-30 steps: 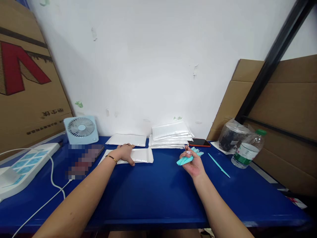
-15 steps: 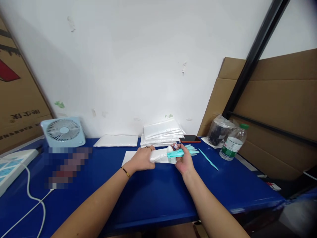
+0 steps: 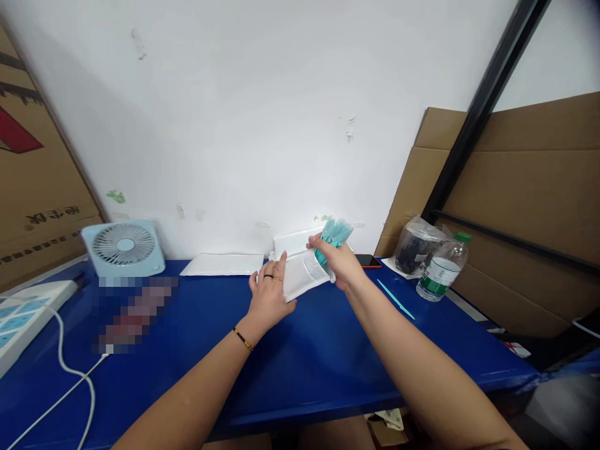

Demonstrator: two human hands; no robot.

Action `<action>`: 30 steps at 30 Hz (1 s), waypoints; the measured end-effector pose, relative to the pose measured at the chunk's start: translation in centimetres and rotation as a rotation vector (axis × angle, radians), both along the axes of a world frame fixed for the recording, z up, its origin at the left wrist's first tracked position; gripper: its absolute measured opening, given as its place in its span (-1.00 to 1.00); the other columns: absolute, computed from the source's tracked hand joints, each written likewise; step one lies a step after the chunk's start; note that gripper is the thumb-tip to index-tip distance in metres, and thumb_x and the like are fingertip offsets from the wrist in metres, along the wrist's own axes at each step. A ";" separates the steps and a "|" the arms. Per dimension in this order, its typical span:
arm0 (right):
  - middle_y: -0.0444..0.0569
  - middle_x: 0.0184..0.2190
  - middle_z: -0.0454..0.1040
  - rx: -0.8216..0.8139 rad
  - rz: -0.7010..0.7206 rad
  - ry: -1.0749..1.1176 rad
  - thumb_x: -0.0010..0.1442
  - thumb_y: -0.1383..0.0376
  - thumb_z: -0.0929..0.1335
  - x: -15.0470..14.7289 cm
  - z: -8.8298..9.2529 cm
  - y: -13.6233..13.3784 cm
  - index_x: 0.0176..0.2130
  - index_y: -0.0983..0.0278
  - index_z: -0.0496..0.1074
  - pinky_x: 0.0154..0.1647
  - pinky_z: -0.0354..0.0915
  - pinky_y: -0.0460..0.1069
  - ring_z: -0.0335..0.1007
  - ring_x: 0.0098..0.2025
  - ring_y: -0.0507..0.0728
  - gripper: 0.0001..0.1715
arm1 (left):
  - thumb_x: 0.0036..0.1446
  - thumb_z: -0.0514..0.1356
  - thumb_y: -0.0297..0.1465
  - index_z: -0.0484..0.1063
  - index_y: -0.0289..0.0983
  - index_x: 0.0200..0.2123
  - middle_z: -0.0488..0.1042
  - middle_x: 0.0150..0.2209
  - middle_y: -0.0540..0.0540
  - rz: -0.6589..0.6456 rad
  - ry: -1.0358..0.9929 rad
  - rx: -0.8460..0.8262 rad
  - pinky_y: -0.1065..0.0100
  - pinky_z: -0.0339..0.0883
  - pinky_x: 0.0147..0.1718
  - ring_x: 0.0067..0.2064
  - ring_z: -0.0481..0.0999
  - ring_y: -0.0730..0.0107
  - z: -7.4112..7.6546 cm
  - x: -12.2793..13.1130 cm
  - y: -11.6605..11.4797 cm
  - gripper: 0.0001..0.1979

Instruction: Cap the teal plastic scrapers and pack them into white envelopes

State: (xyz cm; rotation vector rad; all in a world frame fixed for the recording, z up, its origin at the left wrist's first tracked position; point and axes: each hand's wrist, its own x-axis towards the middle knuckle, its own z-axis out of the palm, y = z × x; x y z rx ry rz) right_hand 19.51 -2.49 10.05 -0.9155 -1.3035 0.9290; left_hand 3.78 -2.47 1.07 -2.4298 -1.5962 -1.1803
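A white padded mailer [image 3: 304, 278] is tilted up between my hands, its mouth toward the upper right. My left hand [image 3: 270, 289] grips its lower left end, thumb in front and fingers behind. At the mouth, my right hand [image 3: 341, 261] is closed round a bundle of slim turquoise sticks [image 3: 334, 236], which look like eyebrow razors with clear tips. Their lower ends reach into the mailer's opening; the tips point up and away. A single turquoise stick [image 3: 396, 299] lies on the blue table to the right. Behind the held mailer is a stack of white mailers [image 3: 295, 240], partly hidden.
Another flat mailer [image 3: 222, 264] lies by the wall. At left are a light blue fan [image 3: 124, 247], a power strip [image 3: 32, 312] and a white cable [image 3: 60, 350]. A phone [image 3: 369, 261], a bagged dark item [image 3: 415, 250] and a water bottle [image 3: 440, 272] stand right on the blue table [image 3: 300, 369].
The mailer has gone from lying nearly flat to tilted up, mouth raised. My right hand has lifted and turned the sticks from pointing right to pointing upward. My left hand has shifted slightly left.
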 end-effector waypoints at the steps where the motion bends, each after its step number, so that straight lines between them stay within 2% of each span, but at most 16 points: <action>1: -0.12 -0.46 0.39 0.010 0.004 -0.051 -0.03 0.09 0.38 -0.1 1.1 0.0 -0.45 0.31 0.40 -0.36 0.18 -0.07 0.29 -0.39 0.05 -0.69 | -0.25 0.31 -0.36 -0.23 -0.16 0.27 0.16 0.13 -0.23 0.031 -0.070 -0.006 -0.01 -0.13 0.10 0.19 0.07 -0.03 -0.3 0.1 0.2 0.05; 3: -0.12 -0.49 0.38 -0.006 0.033 -0.164 -0.04 0.11 0.38 -0.7 2.6 0.2 -0.46 0.31 0.41 -0.38 0.16 -0.06 0.27 -0.41 0.05 -0.71 | -0.21 0.29 -0.39 -0.21 -0.21 0.26 0.20 0.11 -0.25 0.034 -0.263 -0.047 0.05 -0.01 0.07 0.16 0.12 0.01 -1.2 0.5 0.8 0.00; 6: -0.12 -0.51 0.39 -0.048 0.054 -0.319 -0.10 0.14 0.40 -1.6 3.6 0.7 -0.45 0.31 0.42 -0.41 0.15 -0.05 0.27 -0.43 0.06 -0.72 | -0.16 0.27 -0.38 -0.08 -0.25 0.22 0.26 0.06 -0.24 -0.052 -0.550 -0.129 0.16 0.17 -0.01 0.06 0.27 0.11 -2.3 1.1 1.9 -0.12; 11: -0.14 -0.52 0.37 -0.056 0.132 -0.385 -0.18 0.11 0.44 -2.5 4.5 1.0 -0.44 0.30 0.41 -0.45 0.11 -0.06 0.23 -0.45 0.04 -0.66 | -0.15 0.28 -0.37 0.09 -0.25 0.12 0.36 -0.03 -0.17 -0.130 -0.754 -0.189 0.21 0.23 -0.07 -0.04 0.37 0.19 -2.6 1.4 2.4 -0.27; 15: -0.12 -0.47 0.39 -0.040 0.182 -0.409 -0.18 0.06 0.45 -3.0 5.0 0.8 -0.38 0.27 0.42 -0.44 0.10 -0.06 0.24 -0.41 0.05 -0.60 | -0.13 0.29 -0.36 0.10 -0.25 0.11 0.39 -0.06 -0.15 -0.190 -0.824 -0.243 0.25 0.25 -0.11 -0.08 0.40 0.23 -2.4 1.2 2.3 -0.29; 18: -0.10 -0.39 0.42 0.001 0.219 -0.420 -0.12 0.02 0.43 -2.6 5.4 0.8 -0.31 0.24 0.42 -0.35 0.14 -0.04 0.28 -0.33 0.08 -0.57 | -0.08 0.26 -0.34 0.11 -0.24 0.11 0.38 -0.06 -0.13 -0.249 -0.842 -0.303 0.27 0.24 -0.10 -0.08 0.40 0.25 -2.2 0.9 2.3 -0.34; 21: -0.08 -0.33 0.43 0.063 0.301 -0.467 -0.06 0.03 0.41 -1.0 5.9 1.0 -0.21 0.21 0.42 -0.23 0.17 0.00 0.29 -0.22 0.12 -0.56 | -0.03 0.23 -0.32 0.12 -0.23 0.11 0.36 -0.02 -0.13 -0.335 -0.840 -0.370 0.27 0.20 -0.05 -0.04 0.37 0.25 -1.9 0.4 2.2 -0.38; 23: -0.07 -0.28 0.43 0.081 0.406 -0.534 -0.11 0.10 0.46 0.5 6.2 1.2 -0.12 0.20 0.39 -0.18 0.19 0.02 0.28 -0.16 0.15 -0.46 | 0.00 0.20 -0.33 0.13 -0.24 0.11 0.35 0.00 -0.13 -0.419 -0.830 -0.411 0.26 0.17 -0.01 0.00 0.34 0.23 -1.5 0.1 2.1 -0.41; 25: -0.04 -0.21 0.42 0.091 0.477 -0.600 -0.17 0.16 0.50 1.7 6.3 1.6 -0.11 0.21 0.39 -0.15 0.21 0.03 0.28 -0.11 0.17 -0.41 | 0.01 0.18 -0.34 0.15 -0.24 0.12 0.33 0.03 -0.14 -0.488 -0.812 -0.445 0.25 0.14 0.02 0.04 0.31 0.21 -1.2 0.0 1.9 -0.43; 30: -0.01 -0.17 0.40 0.190 0.434 -0.641 -0.05 0.13 0.44 2.8 6.6 2.4 -0.28 0.26 0.46 -0.08 0.20 0.05 0.26 -0.04 0.17 -0.67 | 0.02 0.17 -0.36 0.15 -0.25 0.12 0.31 0.07 -0.14 -0.599 -0.756 -0.511 0.25 0.13 0.04 0.06 0.29 0.20 -1.1 -0.1 1.8 -0.44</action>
